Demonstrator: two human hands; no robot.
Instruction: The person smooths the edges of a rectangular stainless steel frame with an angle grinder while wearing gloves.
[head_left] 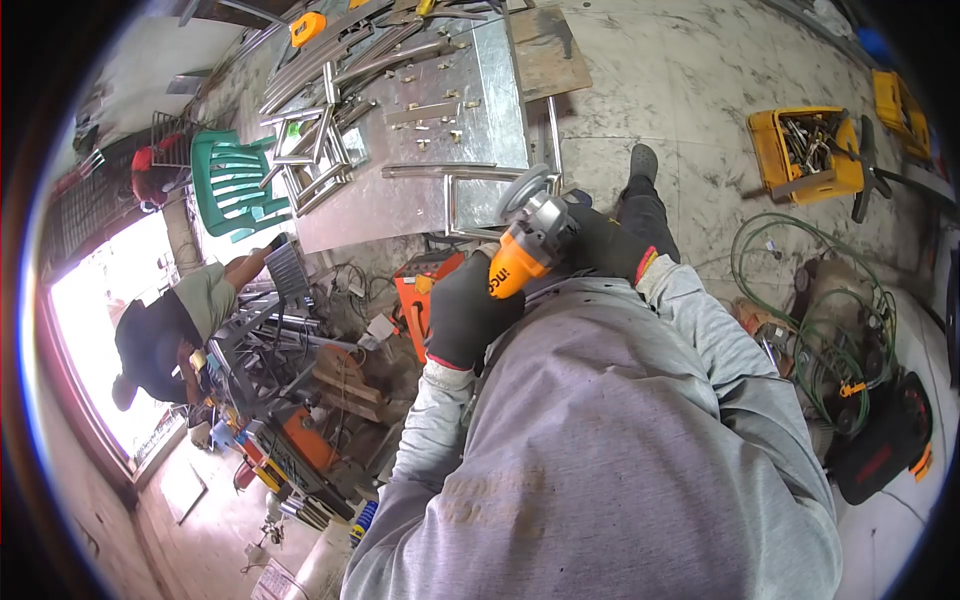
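- Both gloved hands are on the angle grinder (528,250): my left hand (466,312) has its fingers wrapped round the orange body, my right hand (600,243) is closed on the far side near the head.
- Grinder sits close to my chest, above my grey sleeves, its disc (522,190) tipped toward the metal frame (462,205) just beyond.
- I judge the step as bringing the tool to the work; next calls for a firm two-handed hold and a steady disc angle.
- Orange body, silver head, pale worn disc.
- Farther off: steel table (430,130) strewn with bars, green chair (235,180), yellow crate (805,150), another person (165,335) bent over.
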